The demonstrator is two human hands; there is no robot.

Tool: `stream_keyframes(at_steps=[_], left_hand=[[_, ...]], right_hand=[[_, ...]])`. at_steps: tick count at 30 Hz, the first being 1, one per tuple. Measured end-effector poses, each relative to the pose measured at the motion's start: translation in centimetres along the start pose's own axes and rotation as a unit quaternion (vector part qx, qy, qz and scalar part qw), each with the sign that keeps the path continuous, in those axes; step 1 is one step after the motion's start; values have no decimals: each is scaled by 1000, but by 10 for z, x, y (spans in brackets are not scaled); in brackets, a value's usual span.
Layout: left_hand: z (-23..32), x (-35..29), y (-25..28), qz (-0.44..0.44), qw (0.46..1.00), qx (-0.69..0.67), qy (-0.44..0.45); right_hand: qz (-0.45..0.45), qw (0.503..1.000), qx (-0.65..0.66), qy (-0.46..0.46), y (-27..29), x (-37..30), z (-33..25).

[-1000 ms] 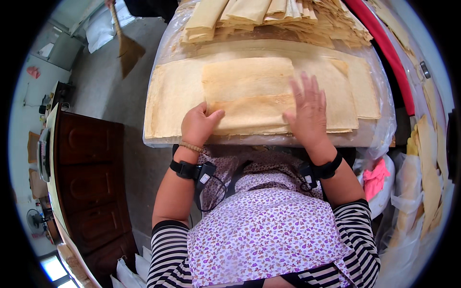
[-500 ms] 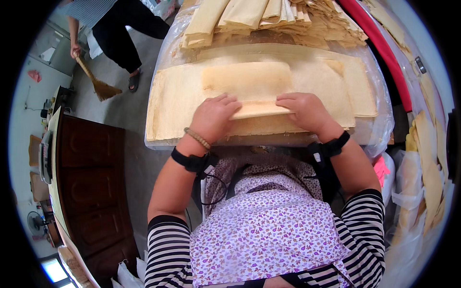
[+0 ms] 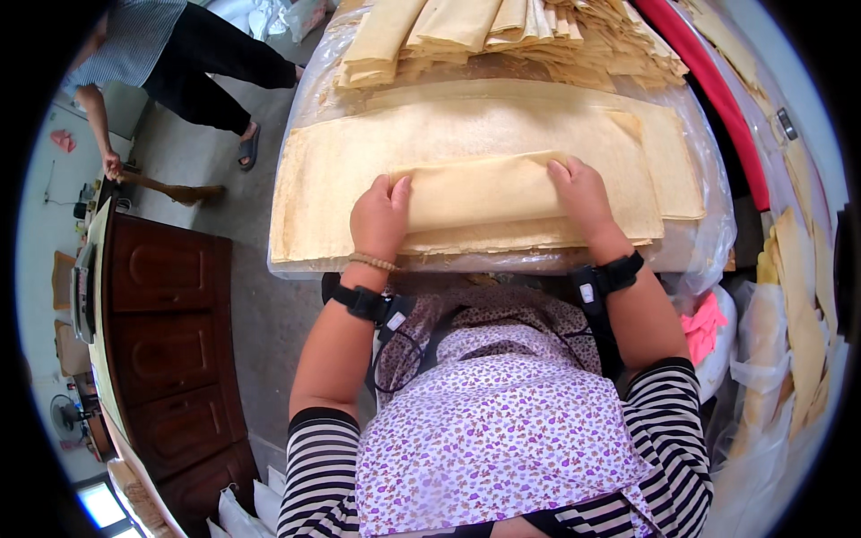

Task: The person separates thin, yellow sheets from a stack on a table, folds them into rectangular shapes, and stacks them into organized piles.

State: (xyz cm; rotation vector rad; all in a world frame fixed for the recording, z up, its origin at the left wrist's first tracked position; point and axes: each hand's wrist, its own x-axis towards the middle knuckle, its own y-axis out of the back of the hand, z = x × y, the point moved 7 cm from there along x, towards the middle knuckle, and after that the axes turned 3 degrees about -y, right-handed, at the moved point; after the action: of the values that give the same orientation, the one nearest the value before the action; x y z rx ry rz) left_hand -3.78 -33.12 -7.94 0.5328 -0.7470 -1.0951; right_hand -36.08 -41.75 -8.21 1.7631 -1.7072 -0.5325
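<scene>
A folded tan sheet [image 3: 484,193], thin and cloth-like, lies across larger flat sheets [image 3: 318,179] of the same colour near the table's front edge. My left hand [image 3: 380,213] pinches its left end between thumb and fingers. At the opposite end my right hand [image 3: 585,197] grips the upper corner, thumb on top. The fold's far edge is slightly raised between the hands. Fingers under the sheet are partly hidden. Both wrists wear black straps, and a beaded bracelet [image 3: 373,261] sits on the left one.
Folded tan sheets [image 3: 457,31] are heaped at the table's far side. Clear plastic [image 3: 708,242] covers the tabletop. At the left stands a dark wooden cabinet [image 3: 170,332]; beyond it a person [image 3: 193,63] holds a broom [image 3: 170,190]. A pink cloth [image 3: 704,325] lies at right.
The smaller folded piece has been turned over, and its raised edge now lies farther from me. My hands have moved apart to its ends. The person with the broom has shifted left.
</scene>
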Motion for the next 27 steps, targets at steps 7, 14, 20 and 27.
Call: stream_keyframes(at_steps=[7, 14, 20, 27], left_hand=[[23, 10, 0, -93, 956, 255, 114], [98, -24, -35, -82, 919, 174, -343], [93, -24, -51, -168, 907, 200, -331], [85, -20, -30, -137, 866, 230, -422]], right_hand=[[54, 976, -205, -46, -4, 1, -13], [3, 954, -273, -123, -9, -6, -24], [-108, 932, -225, 264, -47, -42, -71], [-95, 948, -228, 200, -15, -29, -29]])
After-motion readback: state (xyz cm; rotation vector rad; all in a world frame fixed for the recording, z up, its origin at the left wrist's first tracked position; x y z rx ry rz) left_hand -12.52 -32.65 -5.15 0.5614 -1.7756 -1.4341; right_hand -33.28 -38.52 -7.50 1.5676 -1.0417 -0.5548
